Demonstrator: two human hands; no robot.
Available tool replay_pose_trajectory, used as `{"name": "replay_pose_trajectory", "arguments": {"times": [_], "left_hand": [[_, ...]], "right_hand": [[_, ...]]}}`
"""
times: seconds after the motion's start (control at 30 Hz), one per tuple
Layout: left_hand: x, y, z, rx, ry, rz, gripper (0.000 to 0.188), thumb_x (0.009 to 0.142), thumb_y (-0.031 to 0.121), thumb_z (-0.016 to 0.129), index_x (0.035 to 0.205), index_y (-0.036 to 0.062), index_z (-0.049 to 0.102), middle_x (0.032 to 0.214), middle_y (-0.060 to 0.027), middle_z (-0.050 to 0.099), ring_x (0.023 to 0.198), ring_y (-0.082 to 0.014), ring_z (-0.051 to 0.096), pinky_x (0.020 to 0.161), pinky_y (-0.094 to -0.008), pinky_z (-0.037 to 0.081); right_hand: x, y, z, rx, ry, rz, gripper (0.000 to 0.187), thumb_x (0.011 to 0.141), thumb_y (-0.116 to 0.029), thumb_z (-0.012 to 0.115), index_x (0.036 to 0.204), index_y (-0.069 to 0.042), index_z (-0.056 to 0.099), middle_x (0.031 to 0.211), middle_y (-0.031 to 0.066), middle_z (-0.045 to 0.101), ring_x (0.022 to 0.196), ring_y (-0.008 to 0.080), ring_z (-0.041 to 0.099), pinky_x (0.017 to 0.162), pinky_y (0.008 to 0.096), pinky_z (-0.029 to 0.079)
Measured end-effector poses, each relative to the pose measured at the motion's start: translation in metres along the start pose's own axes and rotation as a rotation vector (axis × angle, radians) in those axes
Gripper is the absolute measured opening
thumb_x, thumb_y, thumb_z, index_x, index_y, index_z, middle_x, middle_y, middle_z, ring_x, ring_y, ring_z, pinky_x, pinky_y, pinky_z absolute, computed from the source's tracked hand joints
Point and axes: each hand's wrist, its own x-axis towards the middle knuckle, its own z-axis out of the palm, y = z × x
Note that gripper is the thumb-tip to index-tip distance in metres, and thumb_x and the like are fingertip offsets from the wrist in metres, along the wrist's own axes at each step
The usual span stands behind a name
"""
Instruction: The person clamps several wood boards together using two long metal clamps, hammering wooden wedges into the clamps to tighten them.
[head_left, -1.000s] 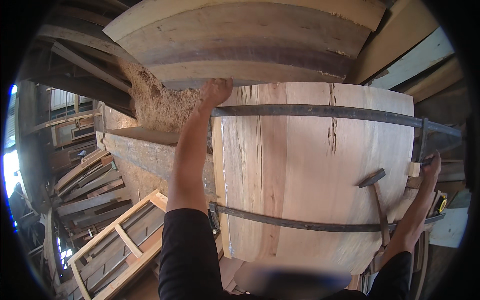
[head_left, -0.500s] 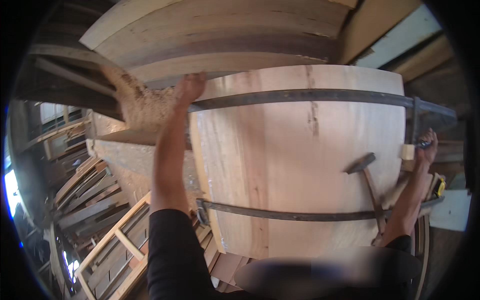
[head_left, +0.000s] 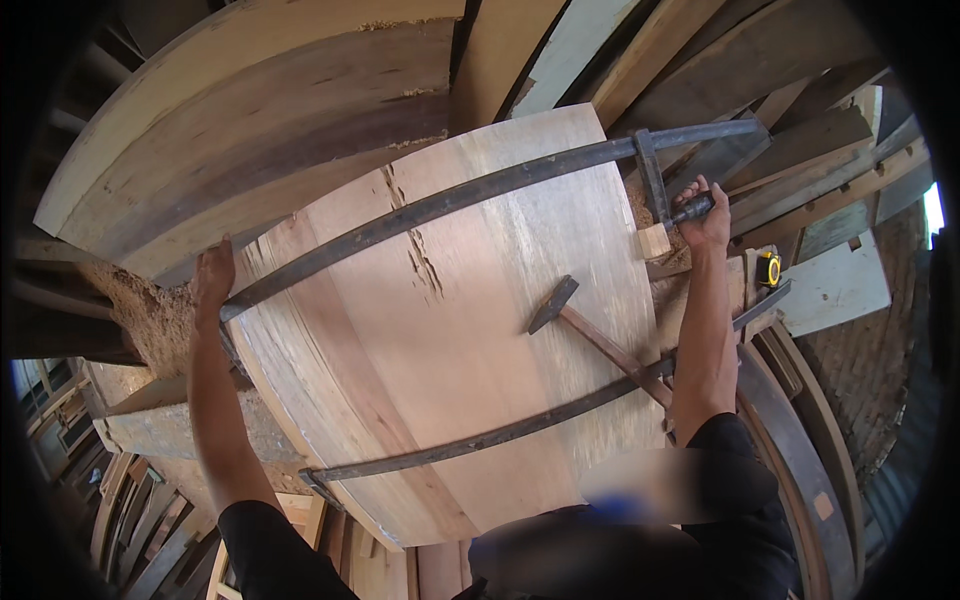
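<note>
A broad panel of joined boards (head_left: 470, 310) lies before me with two dark metal bar clamps across it. My left hand (head_left: 213, 275) is closed at the panel's left edge, by the end of the far bar clamp (head_left: 420, 212); its fingers are partly hidden. Around the dark screw handle (head_left: 692, 207) at that clamp's right end, my right hand (head_left: 708, 218) has its fingers curled. A small wood block (head_left: 654, 241) sits between the screw and the panel's edge. The near bar clamp (head_left: 490, 440) spans the panel closer to me. A hammer (head_left: 600, 340) rests on the panel, its handle crossing this clamp.
Large curved boards (head_left: 270, 110) stand beyond the panel. Sawdust (head_left: 150, 310) lies at the left. A yellow and black tape measure (head_left: 768, 268) sits at the right near a pale board (head_left: 838, 283). Planks lean at the far right, and loose wood strips (head_left: 150, 530) fill the lower left.
My view has turned, so the panel and clamps now appear tilted and farther left. Both hands remain at the far clamp's two ends, the right one still at the screw handle.
</note>
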Motion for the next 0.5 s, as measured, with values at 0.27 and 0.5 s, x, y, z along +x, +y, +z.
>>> {"name": "replay_pose_trajectory", "arguments": {"times": [0.27, 0.5], "left_hand": [[0.017, -0.002, 0.015, 0.101, -0.023, 0.062, 0.049, 0.102, 0.038, 0.032, 0.118, 0.0010, 0.059, 0.119, -0.0266, 0.060, 0.112, -0.0476, 0.053, 0.097, -0.0518, 0.041], [0.009, -0.003, 0.014, 0.026, 0.099, 0.018, 0.050, 0.102, 0.039, 0.030, 0.117, 0.0026, 0.062, 0.121, -0.0271, 0.058, 0.113, -0.0481, 0.052, 0.098, -0.0522, 0.040]], "right_hand": [[0.028, -0.009, -0.036, 0.364, -0.422, 0.138, 0.017, 0.092, -0.018, 0.056, 0.095, -0.001, 0.058, 0.071, -0.0018, 0.049, 0.060, 0.0097, 0.050, 0.058, 0.0286, 0.046], [0.023, -0.003, 0.016, -0.326, 0.485, -0.141, 0.013, 0.091, -0.014, 0.060, 0.083, -0.010, 0.051, 0.069, 0.0008, 0.047, 0.052, 0.0135, 0.046, 0.044, 0.0283, 0.040]]}}
